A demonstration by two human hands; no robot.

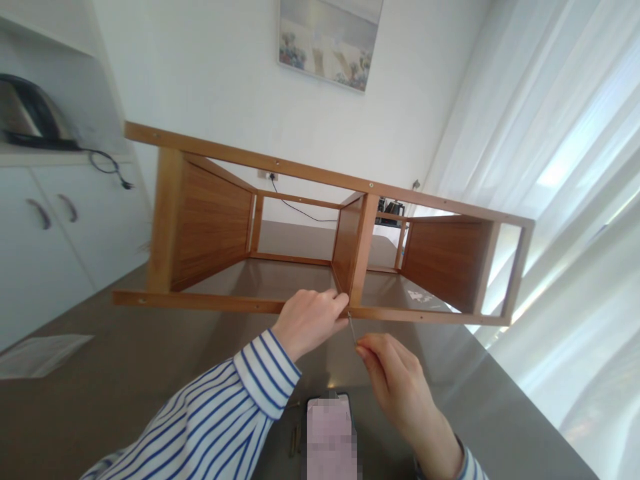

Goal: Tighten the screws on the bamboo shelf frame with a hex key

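Observation:
A wooden shelf frame (240, 157) lies on its side on a grey table (125, 373), with panels dividing it into open bays. My left hand (310, 321) is closed around the near lower rail beside the middle upright. My right hand (387, 367) pinches a thin metal tool (351, 328), likely a hex key. The tool's tip points up at the rail just under the middle upright.
A phone (330, 437) lies on the table near me, with a few small screws (294, 440) to its left. A paper sheet (40, 353) rests at the left edge. White cabinets (45, 247) with a kettle (27, 113) stand left; curtains (575, 200) hang right.

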